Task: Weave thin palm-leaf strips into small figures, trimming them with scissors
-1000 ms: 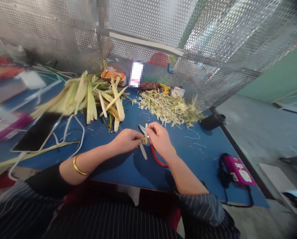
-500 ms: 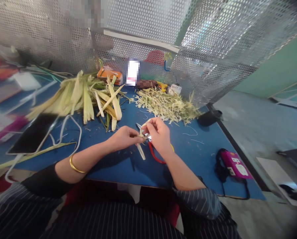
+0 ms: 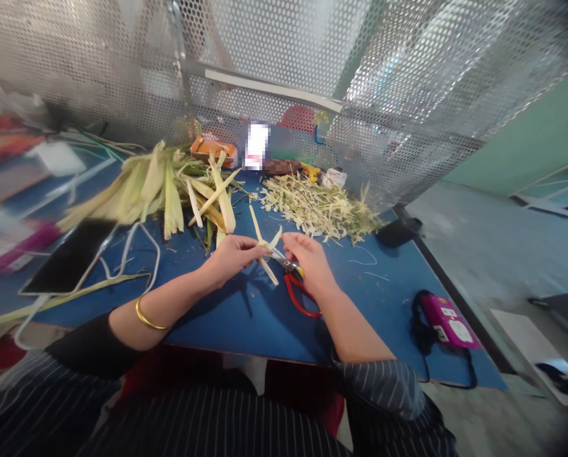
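Note:
My left hand (image 3: 231,255) pinches a folded strip of pale palm leaf (image 3: 264,249) above the blue table (image 3: 245,317); the strip's ends stick out up and down from the fingers. My right hand (image 3: 307,263) grips red-handled scissors (image 3: 297,289), whose blades point left at the leaf. A gold bangle sits on my left wrist. Both hands are closed and nearly touch over the middle of the table.
A bundle of long leaves (image 3: 160,187) lies at the back left, a heap of cuttings (image 3: 319,209) at the back right. A dark phone (image 3: 67,257) with a white cable is at left, a pink device (image 3: 448,320) with a black strap at right. Perforated metal screens stand behind.
The leaf strip has opened out into a cross shape and is raised a little. My right hand has dropped lower, so the scissors' handles and blades now show more.

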Tool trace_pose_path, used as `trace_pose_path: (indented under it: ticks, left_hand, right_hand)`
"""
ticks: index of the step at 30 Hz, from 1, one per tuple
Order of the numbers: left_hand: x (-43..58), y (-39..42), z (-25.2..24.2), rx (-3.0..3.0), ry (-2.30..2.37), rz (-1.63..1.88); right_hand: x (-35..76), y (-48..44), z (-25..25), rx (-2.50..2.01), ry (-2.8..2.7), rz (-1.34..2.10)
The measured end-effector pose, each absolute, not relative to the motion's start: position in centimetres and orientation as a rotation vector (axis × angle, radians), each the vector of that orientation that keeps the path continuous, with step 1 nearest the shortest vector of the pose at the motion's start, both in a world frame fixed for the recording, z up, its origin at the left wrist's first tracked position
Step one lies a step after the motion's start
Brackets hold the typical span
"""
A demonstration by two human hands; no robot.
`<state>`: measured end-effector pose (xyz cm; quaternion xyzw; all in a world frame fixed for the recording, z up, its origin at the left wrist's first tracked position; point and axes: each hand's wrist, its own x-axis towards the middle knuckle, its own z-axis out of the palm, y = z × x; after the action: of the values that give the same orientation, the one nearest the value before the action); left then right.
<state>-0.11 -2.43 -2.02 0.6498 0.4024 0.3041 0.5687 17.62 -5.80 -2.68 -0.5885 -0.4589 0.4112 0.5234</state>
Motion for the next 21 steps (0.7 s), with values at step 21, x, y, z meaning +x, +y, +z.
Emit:
trace_pose_path:
  ticks: [21]
  left_hand:
    - [0.7,-2.0,-2.5,0.924,0.884,0.98]
  right_hand:
    - [14.0,-8.6,-2.0,-1.402,-1.767,0.426]
